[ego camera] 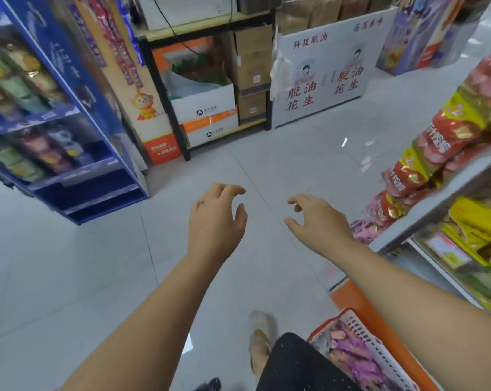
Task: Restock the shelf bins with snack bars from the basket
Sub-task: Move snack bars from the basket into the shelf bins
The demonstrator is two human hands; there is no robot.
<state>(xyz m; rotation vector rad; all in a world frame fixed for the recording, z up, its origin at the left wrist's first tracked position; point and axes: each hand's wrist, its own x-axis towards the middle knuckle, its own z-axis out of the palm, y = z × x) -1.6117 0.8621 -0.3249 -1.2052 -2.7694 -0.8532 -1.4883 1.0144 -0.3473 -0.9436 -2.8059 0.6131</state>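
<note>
Snack bars, purple and orange wrappers, lie piled in the basket low by the person's right leg. The basket looks well filled, so most of the restocking seems still to do. The shelf stands just beyond the basket, packed with bags. Ahead of the basket, over the floor, left hand and right hand hang loosely curled, holding nothing.
</note>
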